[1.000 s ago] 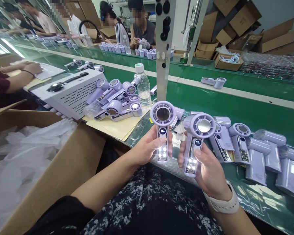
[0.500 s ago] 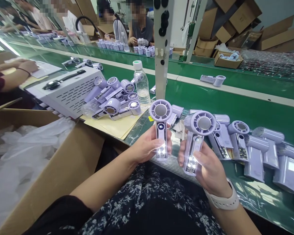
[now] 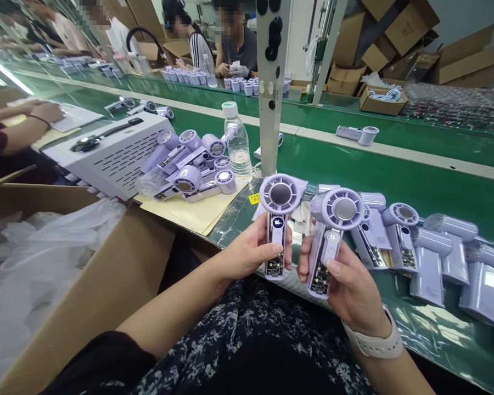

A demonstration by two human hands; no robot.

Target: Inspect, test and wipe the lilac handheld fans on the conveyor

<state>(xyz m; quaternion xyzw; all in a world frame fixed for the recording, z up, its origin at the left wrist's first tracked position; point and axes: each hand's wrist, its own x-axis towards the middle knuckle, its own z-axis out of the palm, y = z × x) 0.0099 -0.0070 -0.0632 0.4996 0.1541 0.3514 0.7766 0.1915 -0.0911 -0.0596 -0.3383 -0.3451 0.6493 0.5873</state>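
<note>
My left hand (image 3: 253,249) is closed around the handle of a purple handheld fan (image 3: 279,195), its thumb on the handle front. The small round display on that fan is lit with digits. A second handheld fan (image 3: 342,208) is in my right hand (image 3: 352,280), also gripped by the handle with the thumb on its front. Its display reads 55. Both fans stand upright side by side, and circuit parts show through their lower handles. On the bench to the right lie several more purple fans (image 3: 430,263), close to my right hand.
A pile of fans (image 3: 193,159) lies on yellow paper beside a water bottle (image 3: 236,142) and a white metal case (image 3: 115,153). An open carton (image 3: 78,296) with plastic bags stands at left. A metal post (image 3: 268,109) rises ahead. Co-workers sit across the green bench.
The bright lights in both fan handles have gone out. My left hand has moved slightly right and down with its fan, closer to the other one.
</note>
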